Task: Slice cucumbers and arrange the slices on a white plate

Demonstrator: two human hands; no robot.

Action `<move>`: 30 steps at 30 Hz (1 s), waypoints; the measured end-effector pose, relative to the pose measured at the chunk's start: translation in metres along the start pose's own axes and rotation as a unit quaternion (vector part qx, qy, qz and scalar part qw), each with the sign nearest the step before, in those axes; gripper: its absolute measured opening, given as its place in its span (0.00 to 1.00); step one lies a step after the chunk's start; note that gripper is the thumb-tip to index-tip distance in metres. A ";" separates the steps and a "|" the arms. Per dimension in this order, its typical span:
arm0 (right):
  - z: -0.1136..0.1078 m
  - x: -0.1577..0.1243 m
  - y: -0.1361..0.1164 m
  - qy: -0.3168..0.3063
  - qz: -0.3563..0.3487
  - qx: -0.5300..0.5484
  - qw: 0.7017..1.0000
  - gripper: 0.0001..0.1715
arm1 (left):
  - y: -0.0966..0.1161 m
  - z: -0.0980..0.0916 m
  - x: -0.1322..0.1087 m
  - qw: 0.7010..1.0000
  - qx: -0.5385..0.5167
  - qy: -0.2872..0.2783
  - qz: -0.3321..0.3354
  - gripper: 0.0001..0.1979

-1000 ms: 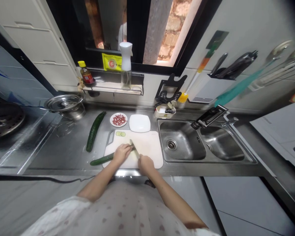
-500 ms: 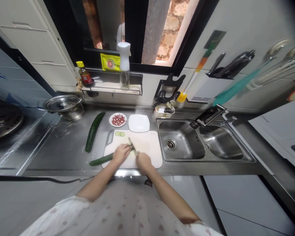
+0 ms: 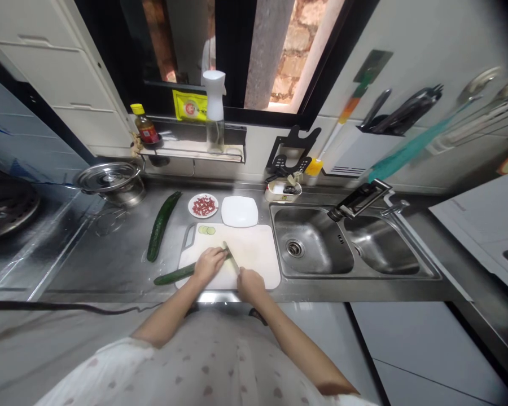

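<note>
My left hand [image 3: 210,264] is closed over a cucumber [image 3: 175,275] that lies across the near left part of a white cutting board [image 3: 260,248], one end sticking out past the board's edge. In my right hand [image 3: 250,283] is the handle of a knife [image 3: 231,257]; its blade slants up and left, at the cucumber's right end beside my left fingers. Whether the blade touches the cucumber cannot be made out. Several cucumber slices [image 3: 206,230] lie at the board's far left corner. A second, whole cucumber [image 3: 163,226] rests on the counter to the left.
Behind the board stand a small plate of chopped red pieces [image 3: 203,206] and a white square plate [image 3: 239,211]. A double sink [image 3: 313,242] with a black faucet [image 3: 359,200] is at right. A lidded steel pot [image 3: 114,183] stands at left, below a shelf [image 3: 190,151] with bottles.
My right hand and the knife have shifted slightly to the right and toward me. My left hand stays in place on the cucumber.
</note>
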State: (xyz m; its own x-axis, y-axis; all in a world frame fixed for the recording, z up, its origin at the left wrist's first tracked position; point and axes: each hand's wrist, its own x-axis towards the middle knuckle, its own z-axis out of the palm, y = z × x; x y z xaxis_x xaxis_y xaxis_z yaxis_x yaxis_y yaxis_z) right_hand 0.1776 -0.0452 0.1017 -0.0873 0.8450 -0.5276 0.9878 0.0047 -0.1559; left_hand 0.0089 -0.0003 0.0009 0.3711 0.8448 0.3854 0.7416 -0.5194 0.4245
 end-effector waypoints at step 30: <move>0.006 0.005 -0.002 0.022 -0.001 -0.002 1.000 0.19 | 0.000 0.001 0.000 1.000 0.002 0.001 -0.003 0.11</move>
State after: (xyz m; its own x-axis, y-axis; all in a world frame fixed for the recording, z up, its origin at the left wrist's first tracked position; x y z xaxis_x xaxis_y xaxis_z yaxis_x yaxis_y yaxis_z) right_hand 0.1743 -0.0440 0.0939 -0.0840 0.8680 -0.4894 0.9881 0.0089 -0.1538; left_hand 0.0096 0.0001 0.0006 0.3653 0.8478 0.3843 0.7466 -0.5135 0.4230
